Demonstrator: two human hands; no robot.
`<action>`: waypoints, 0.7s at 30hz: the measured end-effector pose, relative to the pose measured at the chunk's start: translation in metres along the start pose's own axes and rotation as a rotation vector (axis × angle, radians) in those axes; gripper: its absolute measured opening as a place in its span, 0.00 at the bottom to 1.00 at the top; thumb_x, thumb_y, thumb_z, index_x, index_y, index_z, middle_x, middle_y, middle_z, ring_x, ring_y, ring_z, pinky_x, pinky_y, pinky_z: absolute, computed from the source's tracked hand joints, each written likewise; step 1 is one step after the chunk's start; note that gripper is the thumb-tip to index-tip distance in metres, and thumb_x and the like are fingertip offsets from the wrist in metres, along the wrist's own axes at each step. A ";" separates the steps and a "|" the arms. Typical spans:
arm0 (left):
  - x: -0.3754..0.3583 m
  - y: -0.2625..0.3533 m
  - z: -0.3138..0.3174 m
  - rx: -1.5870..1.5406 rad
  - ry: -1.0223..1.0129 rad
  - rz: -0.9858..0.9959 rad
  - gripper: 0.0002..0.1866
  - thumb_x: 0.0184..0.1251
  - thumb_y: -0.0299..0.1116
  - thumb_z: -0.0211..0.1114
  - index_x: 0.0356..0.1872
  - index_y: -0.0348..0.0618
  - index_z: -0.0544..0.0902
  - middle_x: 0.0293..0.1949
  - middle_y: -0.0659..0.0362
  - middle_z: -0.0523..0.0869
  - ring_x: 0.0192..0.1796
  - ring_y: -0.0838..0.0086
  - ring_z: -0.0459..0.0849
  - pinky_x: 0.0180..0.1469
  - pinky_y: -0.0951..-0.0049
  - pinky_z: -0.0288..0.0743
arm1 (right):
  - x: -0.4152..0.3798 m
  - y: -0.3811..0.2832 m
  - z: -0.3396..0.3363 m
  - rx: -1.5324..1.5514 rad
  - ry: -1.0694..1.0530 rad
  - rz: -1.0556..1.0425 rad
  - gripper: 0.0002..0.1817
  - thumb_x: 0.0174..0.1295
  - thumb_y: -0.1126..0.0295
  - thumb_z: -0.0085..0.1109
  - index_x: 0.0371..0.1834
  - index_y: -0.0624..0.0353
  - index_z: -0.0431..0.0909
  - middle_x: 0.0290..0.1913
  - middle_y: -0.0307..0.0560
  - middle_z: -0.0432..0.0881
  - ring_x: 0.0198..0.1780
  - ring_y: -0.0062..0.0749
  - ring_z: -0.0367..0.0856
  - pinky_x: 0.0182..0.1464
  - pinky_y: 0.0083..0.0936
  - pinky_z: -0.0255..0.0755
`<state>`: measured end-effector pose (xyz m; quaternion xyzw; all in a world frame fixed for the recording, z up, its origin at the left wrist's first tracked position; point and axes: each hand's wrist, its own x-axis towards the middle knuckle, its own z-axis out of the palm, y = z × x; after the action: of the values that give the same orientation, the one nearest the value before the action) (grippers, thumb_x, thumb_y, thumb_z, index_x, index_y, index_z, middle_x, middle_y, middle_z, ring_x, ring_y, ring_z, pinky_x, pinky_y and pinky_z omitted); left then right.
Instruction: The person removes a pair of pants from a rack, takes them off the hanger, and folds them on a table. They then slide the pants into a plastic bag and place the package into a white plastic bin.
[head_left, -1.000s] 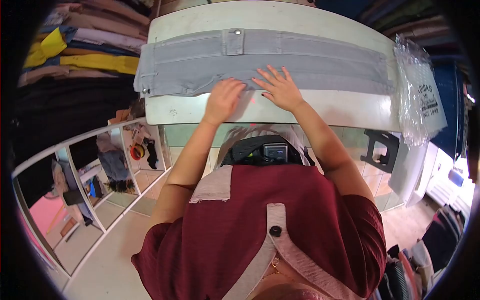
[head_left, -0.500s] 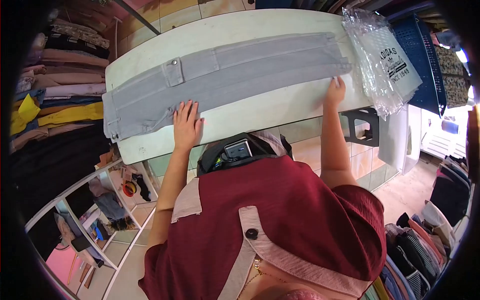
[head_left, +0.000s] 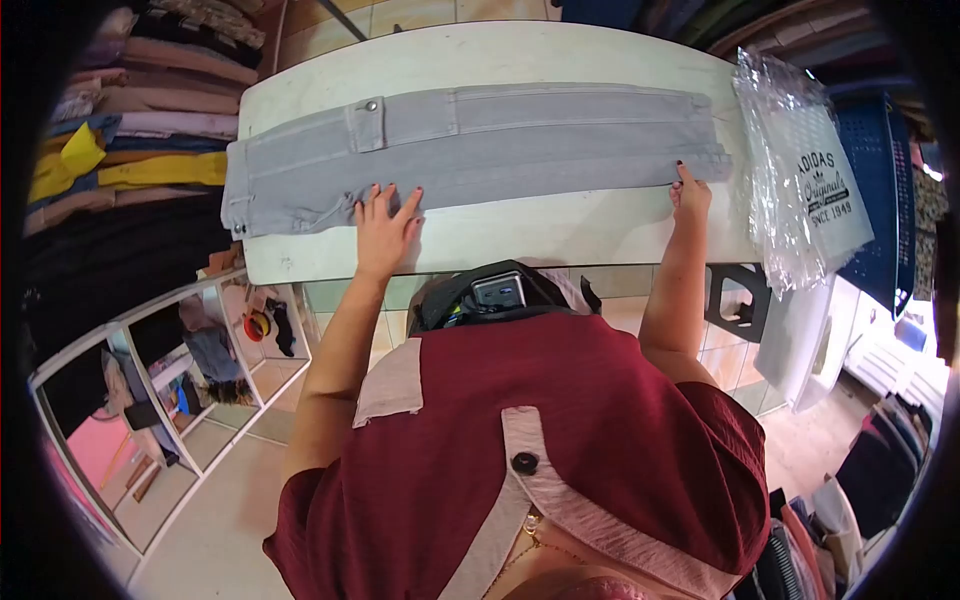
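Observation:
Grey trousers (head_left: 480, 145) lie folded lengthwise across a white table (head_left: 540, 225), waistband and button to the left, leg hems to the right. My left hand (head_left: 383, 228) rests flat on the near edge close to the waist end, fingers spread, holding nothing. My right hand (head_left: 690, 192) is at the hem end on the right, with its fingertips closed on the near corner of the hem.
A crinkled clear plastic bag (head_left: 805, 175) with printed lettering lies at the table's right end, in front of a blue basket (head_left: 895, 190). Stacks of folded clothes (head_left: 130, 140) fill the left. White shelving (head_left: 150, 350) stands lower left. A black stool (head_left: 735, 290) is under the table.
My right hand has slid from the middle of the trousers out to the hem end. My left hand has moved left toward the waist end and now lies flat there.

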<state>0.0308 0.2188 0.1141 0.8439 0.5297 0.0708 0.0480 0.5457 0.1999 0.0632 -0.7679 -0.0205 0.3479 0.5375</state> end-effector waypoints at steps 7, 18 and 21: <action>0.013 -0.002 0.004 -0.154 0.045 0.129 0.25 0.53 0.33 0.65 0.56 0.47 0.77 0.52 0.55 0.74 0.51 0.59 0.71 0.53 0.59 0.66 | -0.073 -0.024 0.062 0.770 -0.015 -0.456 0.18 0.56 0.81 0.53 0.51 0.68 0.65 0.51 0.54 0.72 0.53 0.38 0.73 0.54 0.34 0.70; 0.022 -0.048 0.007 -1.586 -0.249 -0.269 0.44 0.66 0.69 0.24 0.69 0.45 0.61 0.48 0.58 0.79 0.52 0.72 0.72 0.62 0.70 0.58 | -0.222 0.028 0.190 -0.649 -0.550 -1.616 0.19 0.40 0.75 0.60 0.41 0.53 0.77 0.42 0.44 0.77 0.41 0.41 0.76 0.41 0.35 0.72; 0.024 -0.067 0.016 -1.722 -0.309 -0.475 0.47 0.63 0.72 0.29 0.71 0.43 0.52 0.45 0.61 0.77 0.50 0.74 0.73 0.62 0.71 0.58 | -0.235 0.052 0.188 -0.763 -0.854 -1.587 0.19 0.42 0.72 0.61 0.42 0.54 0.76 0.45 0.43 0.76 0.45 0.42 0.75 0.45 0.36 0.70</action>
<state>-0.0160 0.2692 0.0896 0.3848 0.4413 0.3164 0.7463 0.2455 0.2353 0.1055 -0.4630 -0.8351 0.1041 0.2781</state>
